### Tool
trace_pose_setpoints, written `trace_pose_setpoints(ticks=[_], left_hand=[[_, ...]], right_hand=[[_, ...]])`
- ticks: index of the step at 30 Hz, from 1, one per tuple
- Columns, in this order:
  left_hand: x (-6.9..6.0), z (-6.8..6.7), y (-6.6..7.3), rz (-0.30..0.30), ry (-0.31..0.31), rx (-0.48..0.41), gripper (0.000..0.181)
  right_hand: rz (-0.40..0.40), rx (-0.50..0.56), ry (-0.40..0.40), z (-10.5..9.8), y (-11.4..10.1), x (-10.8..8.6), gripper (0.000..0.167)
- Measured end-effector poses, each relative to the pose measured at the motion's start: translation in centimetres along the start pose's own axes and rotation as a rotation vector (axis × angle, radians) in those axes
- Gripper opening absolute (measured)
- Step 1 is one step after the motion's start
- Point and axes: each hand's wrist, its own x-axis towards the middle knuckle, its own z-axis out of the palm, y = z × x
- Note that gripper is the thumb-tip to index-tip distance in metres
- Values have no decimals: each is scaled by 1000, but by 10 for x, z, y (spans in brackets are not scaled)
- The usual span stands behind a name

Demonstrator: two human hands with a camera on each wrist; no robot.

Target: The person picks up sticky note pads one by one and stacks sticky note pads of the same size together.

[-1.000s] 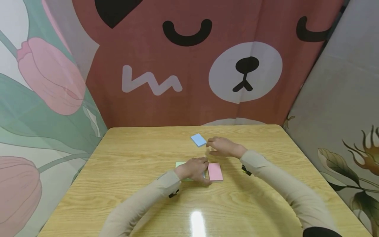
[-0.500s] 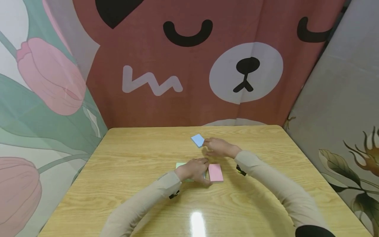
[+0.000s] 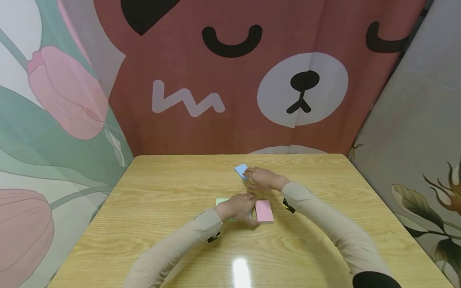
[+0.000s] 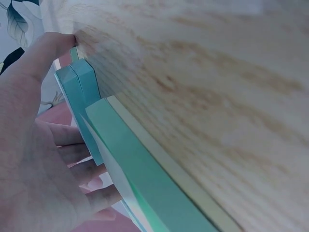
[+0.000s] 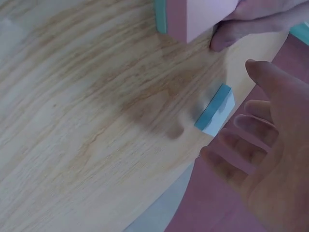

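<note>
My left hand (image 3: 236,209) rests over a row of sticky note pads, thumb toward the near side and fingers toward the far side. Beneath it lies a green pad (image 3: 221,201), mostly covered. In the left wrist view, blue pads (image 4: 79,92) stand between its thumb and fingers; whether they are pinched is unclear. A pink pad (image 3: 264,211) sits just right of this hand. Farther back, a tilted blue pad (image 3: 240,169) lies alone, and the fingertips of my right hand (image 3: 265,179) overlap its right side in the head view. That hand's fingers are spread and loosely bent.
All pads lie on a light wood-grain table (image 3: 173,184). A red-brown cloth (image 3: 237,132) with a bear face hangs behind the back edge. Floral cloths hang at the left (image 3: 68,92) and right (image 3: 399,116).
My right hand has moved left, from beside the far blue pad to over its right edge. My left hand and the pads have stayed in place.
</note>
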Motion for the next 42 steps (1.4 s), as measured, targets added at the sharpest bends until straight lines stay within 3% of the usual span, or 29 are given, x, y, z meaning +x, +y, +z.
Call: trace_pose_setpoints(ticks=[7, 16, 24, 42], left_hand=[[2, 2, 0, 17, 37, 39, 86], [1, 2, -1, 17, 44, 15, 81], [0, 3, 0, 35, 68, 6, 81], [3, 2, 0, 6, 28, 14, 86]], right_hand=[[-1, 1, 40, 2, 7, 7, 50], [1, 18, 65, 3, 15, 16, 51], [49, 47, 13, 8, 25, 25, 52], [117, 90, -10, 16, 28, 34, 49]])
